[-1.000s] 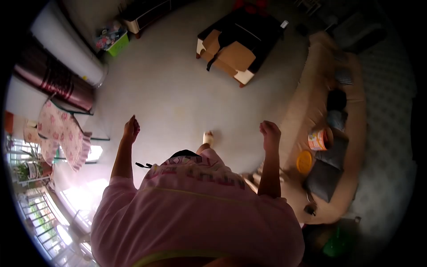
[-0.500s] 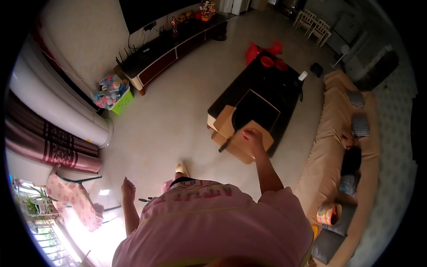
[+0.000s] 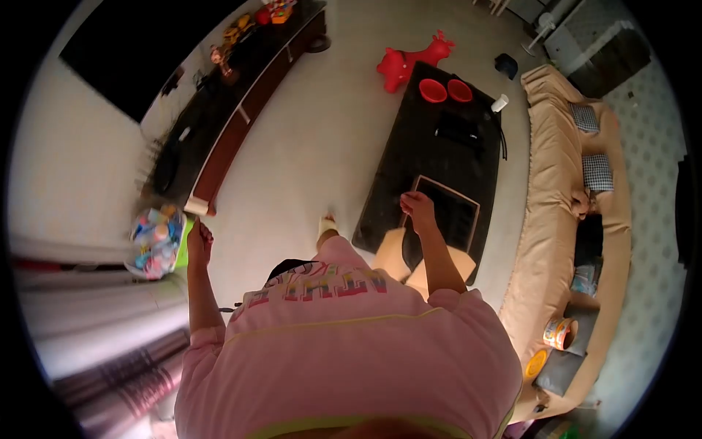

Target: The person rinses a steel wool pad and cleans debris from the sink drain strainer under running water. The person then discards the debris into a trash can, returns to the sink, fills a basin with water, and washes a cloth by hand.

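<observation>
My right hand (image 3: 418, 206) is raised over the dark coffee table, at the left rim of an open cardboard box (image 3: 452, 267). Its fingers are curled; whatever they hold, if anything, does not show. The box has its flaps folded out toward me and a dark inside. To the left, my left hand (image 3: 199, 243) hangs with loosely closed fingers and nothing visible in them. In view it overlaps a green-and-clear bin (image 3: 183, 245) full of colourful toys, apparently without touching it.
On the coffee table (image 3: 391, 168) are two red bowls (image 3: 433, 91) and a black object (image 3: 458, 130). Beyond it stands a red bouncy animal toy (image 3: 398, 69). A beige sofa (image 3: 541, 183) runs along the right, a TV cabinet (image 3: 234, 139) along the left.
My view has turned and moved forward past the box's near flaps. The dark stick seen at my right hand earlier no longer shows. My left hand has risen in view.
</observation>
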Action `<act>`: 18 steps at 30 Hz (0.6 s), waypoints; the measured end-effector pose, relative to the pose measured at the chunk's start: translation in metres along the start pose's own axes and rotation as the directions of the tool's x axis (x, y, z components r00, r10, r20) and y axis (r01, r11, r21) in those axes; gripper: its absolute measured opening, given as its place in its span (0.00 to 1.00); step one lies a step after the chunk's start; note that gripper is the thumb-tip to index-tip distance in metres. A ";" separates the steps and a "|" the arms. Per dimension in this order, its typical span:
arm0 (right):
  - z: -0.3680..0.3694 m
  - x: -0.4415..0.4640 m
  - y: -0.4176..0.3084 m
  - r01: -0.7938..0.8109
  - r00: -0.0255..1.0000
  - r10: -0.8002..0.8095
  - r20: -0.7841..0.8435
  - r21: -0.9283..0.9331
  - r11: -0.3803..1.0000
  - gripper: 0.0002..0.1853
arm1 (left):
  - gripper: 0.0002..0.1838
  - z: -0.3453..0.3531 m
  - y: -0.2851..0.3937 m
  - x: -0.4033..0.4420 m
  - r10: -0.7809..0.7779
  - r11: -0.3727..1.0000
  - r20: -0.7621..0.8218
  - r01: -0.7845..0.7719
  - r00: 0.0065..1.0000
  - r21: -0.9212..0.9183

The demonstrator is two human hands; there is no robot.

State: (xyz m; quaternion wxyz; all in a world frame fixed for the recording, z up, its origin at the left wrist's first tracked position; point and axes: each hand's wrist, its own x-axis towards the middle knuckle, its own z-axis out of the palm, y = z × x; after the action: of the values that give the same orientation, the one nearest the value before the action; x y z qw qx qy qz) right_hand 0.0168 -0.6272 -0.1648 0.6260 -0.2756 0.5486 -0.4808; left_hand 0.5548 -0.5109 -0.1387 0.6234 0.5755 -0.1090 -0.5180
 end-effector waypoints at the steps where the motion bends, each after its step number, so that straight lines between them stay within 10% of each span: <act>1: 0.000 0.026 -0.001 0.005 1.000 -0.004 -0.028 0.025 1.000 0.04 | 0.17 0.035 0.014 0.030 0.005 1.000 0.031 -0.005 1.000 -0.002; 5: 0.004 0.128 -0.013 -0.048 0.987 0.049 -0.154 0.008 0.999 0.07 | 0.14 0.106 0.012 0.187 0.117 0.993 0.253 -0.105 0.960 -0.058; 8: 0.020 0.204 -0.044 -0.023 0.976 0.049 -0.210 0.124 0.992 0.08 | 0.15 0.181 0.034 0.251 -0.248 0.953 0.192 0.275 0.949 -0.125; 18: 0.024 0.425 -0.181 0.089 0.914 -0.004 -0.406 0.190 0.978 0.04 | 0.16 0.375 0.079 0.512 -0.294 0.956 0.191 0.293 0.936 0.035</act>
State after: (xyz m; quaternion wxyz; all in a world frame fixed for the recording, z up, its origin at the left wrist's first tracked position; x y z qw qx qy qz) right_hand -0.0418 -1.0860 -0.1798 0.5127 -0.1180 0.6068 -0.5958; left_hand 0.5467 -1.1484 -0.1915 0.5239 0.5336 -0.0838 -0.6586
